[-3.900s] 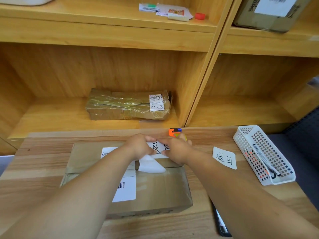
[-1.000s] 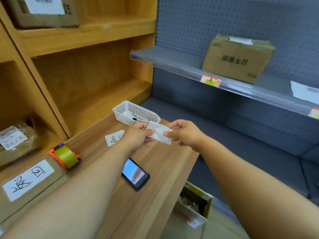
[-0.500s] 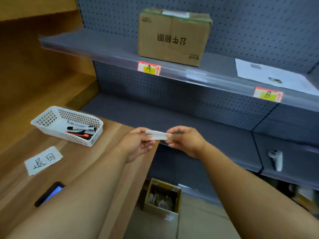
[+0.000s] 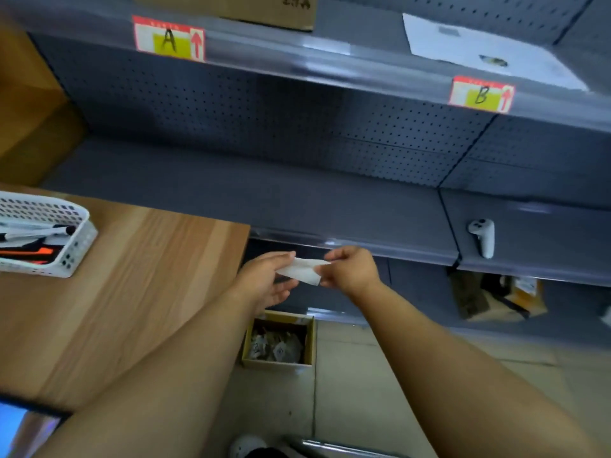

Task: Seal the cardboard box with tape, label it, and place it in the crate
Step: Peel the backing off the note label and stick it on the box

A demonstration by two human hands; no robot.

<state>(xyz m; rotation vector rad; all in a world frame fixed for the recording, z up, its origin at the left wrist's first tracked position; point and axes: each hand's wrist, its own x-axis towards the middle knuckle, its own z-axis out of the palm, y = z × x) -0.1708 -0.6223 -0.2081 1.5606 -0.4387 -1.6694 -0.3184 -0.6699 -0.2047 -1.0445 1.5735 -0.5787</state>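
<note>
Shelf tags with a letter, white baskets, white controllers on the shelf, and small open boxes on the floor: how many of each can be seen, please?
Shelf tags with a letter: 2, tag A and tag B
White baskets: 1
White controllers on the shelf: 1
Small open boxes on the floor: 1
Total: 5

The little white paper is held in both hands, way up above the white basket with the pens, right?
Not quite. Both hands, left and right, do hold the white paper, but the head view shows it above the small cardboard box on the floor, not the white basket.
</note>
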